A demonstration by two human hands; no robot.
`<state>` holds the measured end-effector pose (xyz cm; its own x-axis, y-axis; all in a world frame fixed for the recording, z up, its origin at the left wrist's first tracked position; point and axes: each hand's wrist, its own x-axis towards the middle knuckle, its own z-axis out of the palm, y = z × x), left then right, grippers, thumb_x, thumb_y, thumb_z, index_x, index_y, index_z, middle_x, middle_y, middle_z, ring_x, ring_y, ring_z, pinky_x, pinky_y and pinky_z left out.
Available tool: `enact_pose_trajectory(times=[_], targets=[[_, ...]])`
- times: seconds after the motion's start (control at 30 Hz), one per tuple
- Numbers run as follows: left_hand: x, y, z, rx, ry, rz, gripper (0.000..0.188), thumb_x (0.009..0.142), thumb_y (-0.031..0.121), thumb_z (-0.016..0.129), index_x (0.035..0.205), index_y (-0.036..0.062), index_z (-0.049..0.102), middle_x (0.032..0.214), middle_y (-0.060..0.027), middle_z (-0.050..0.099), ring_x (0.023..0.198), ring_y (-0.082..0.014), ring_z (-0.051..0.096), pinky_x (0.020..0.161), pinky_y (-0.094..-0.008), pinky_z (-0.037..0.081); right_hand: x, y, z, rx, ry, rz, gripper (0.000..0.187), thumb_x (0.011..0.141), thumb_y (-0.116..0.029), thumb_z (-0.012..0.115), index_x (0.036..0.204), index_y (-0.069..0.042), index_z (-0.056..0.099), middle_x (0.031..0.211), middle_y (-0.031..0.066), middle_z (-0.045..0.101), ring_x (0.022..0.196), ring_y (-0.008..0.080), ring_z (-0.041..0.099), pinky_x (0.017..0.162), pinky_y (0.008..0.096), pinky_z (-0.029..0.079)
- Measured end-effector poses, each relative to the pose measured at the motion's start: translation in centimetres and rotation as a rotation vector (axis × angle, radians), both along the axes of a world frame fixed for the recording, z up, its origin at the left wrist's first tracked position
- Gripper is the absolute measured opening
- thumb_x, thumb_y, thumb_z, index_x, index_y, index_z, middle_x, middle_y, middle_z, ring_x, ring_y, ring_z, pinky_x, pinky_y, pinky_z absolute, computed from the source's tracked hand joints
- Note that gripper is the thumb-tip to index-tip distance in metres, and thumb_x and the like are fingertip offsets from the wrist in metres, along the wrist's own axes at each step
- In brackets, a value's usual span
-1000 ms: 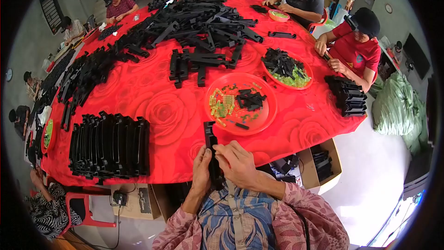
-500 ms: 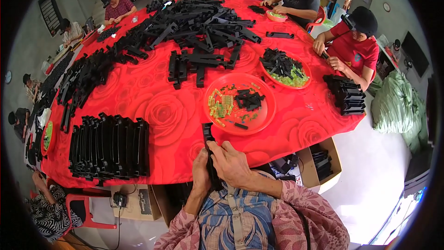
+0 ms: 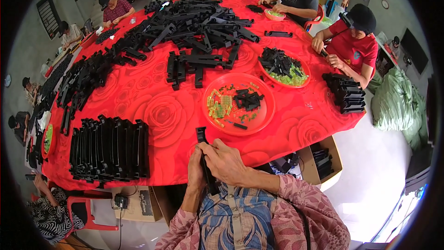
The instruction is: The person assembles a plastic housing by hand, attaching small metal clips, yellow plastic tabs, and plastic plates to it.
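Observation:
A long black plastic bar (image 3: 201,135) is held at the table's near edge, tilted, its top end showing above my fingers. My left hand (image 3: 195,172) is closed around its left side. From the right, my right hand (image 3: 225,163) grips the same bar, fingers bent over its upper part. Whether a smaller piece sits under the right fingers is hidden. Just beyond my hands is a round red plastic tray (image 3: 267,119). Inside lie yellow-green translucent strips (image 3: 220,106) and a heap of small black pieces (image 3: 248,100).
Black bars stand in a row (image 3: 109,150) at near left. A large heap of bars (image 3: 194,25) covers the far middle. A second tray (image 3: 303,82) lies right, near a co-worker in red (image 3: 358,51). An open carton (image 3: 330,157) sits below the table edge. Several other people sit around.
My hands and the bar have shifted slightly left, and the bar's top end leans a little more left. The right fingers have moved up close to the left thumb.

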<state>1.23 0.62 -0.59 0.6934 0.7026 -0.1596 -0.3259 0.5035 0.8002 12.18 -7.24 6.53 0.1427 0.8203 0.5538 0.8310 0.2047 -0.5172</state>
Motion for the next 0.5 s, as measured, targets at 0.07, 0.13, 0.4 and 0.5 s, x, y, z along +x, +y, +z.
enact_pose_trajectory(times=[0.07, 0.13, 0.4, 0.5], targets=[[0.3, -0.1, 0.5, -0.058, -0.003, 0.074, 0.04, 0.106, 0.039, 0.037, 0.118, 0.0063, 0.056, 0.111, -0.0041, 0.061, 0.102, -0.016, 0.059, 0.089, -0.0326, 0.048, 0.0, 0.5, -0.1, 0.003, 0.001, 0.0, 0.045, 0.078, -0.002, 0.06, 0.122, 0.002, 0.049, 0.075, 0.0145, 0.058, 0.079, 0.0343, 0.054, 0.057, 0.0433, 0.046], [0.8, 0.2, 0.7, -0.077, -0.009, 0.113, 0.037, 0.106, 0.038, 0.038, 0.115, 0.0072, 0.056, 0.104, -0.0027, 0.061, 0.095, -0.0137, 0.059, 0.083, -0.0303, 0.049, 0.1, 1.1, -0.3, 0.006, 0.001, 0.004, 0.044, 0.078, -0.002, 0.061, 0.12, 0.001, 0.049, 0.074, 0.0142, 0.058, 0.078, 0.0339, 0.054, 0.056, 0.0436, 0.046], [1.7, 0.0, -0.2, -0.061, -0.071, 0.195, 0.033, 0.107, 0.037, 0.037, 0.107, 0.0091, 0.056, 0.095, 0.0001, 0.057, 0.087, -0.01, 0.056, 0.075, -0.0273, 0.047, 0.6, 1.8, -1.1, 0.024, 0.064, -0.009, 0.04, 0.079, -0.004, 0.062, 0.119, -0.006, 0.055, 0.075, 0.0116, 0.055, 0.073, 0.0301, 0.056, 0.054, 0.0418, 0.046], [1.7, -0.4, -1.2, 0.038, -0.078, 0.236, 0.032, 0.107, 0.034, 0.036, 0.105, 0.0083, 0.055, 0.097, -0.0007, 0.056, 0.089, -0.0102, 0.055, 0.077, -0.0272, 0.046, 0.7, 1.5, -0.9, 0.059, 0.082, -0.002, 0.038, 0.081, -0.006, 0.062, 0.119, -0.007, 0.055, 0.074, 0.0102, 0.052, 0.07, 0.0284, 0.056, 0.054, 0.0415, 0.046]])
